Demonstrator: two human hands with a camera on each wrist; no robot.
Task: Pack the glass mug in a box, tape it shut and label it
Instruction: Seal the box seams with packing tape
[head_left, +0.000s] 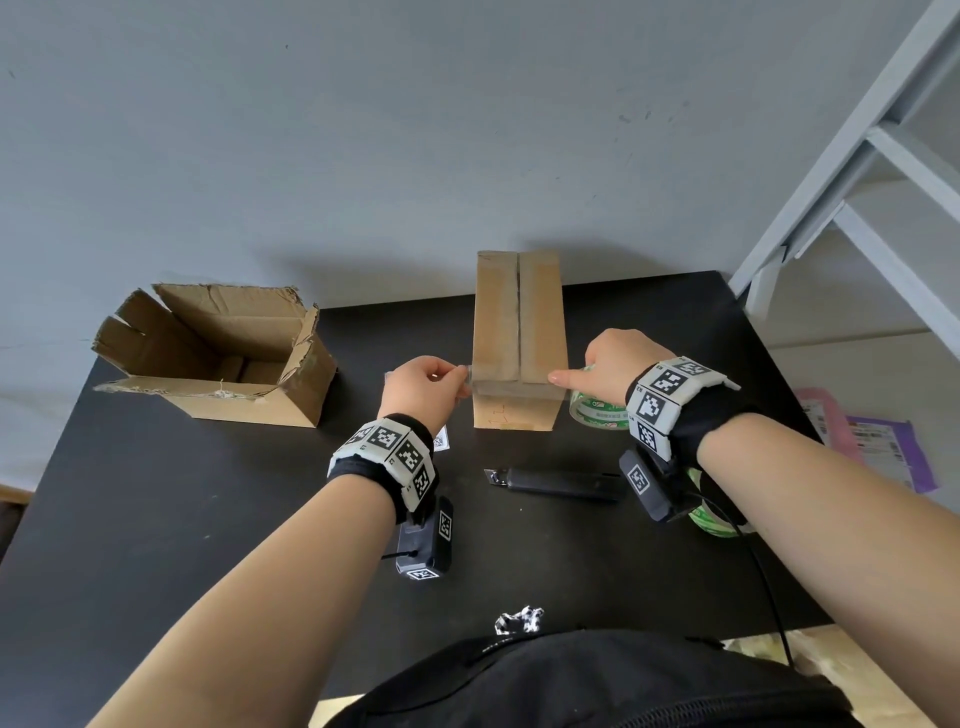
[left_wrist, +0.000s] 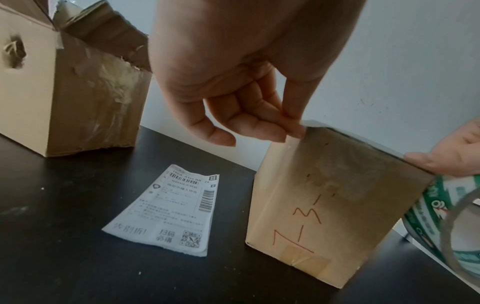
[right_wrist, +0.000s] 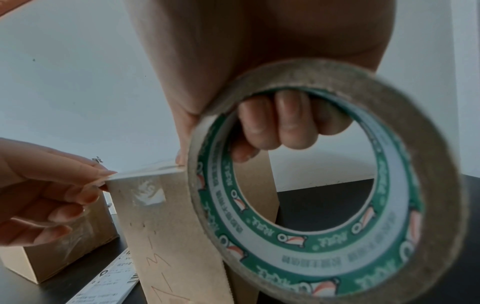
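Taping the box (head_left: 518, 332) shut

Left fingers (left_wrist: 292, 128) pinch the tape end; right fingers (right_wrist: 275, 121) grip the roll (right_wrist: 322, 205); the box edge lies between them.

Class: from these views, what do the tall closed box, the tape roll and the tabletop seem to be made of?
Tall closed box: brown cardboard, matte; folded flaps, pen marks on its front.
Tape roll: apparently clear glossy plastic film on a printed, probably card core, held by the right hand.
Tabletop: smooth matte black; material unclear.

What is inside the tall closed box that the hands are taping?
Nothing inside shows: the tall box has its top flaps closed. Clear tape stretches across its near top edge between left hand and right hand.
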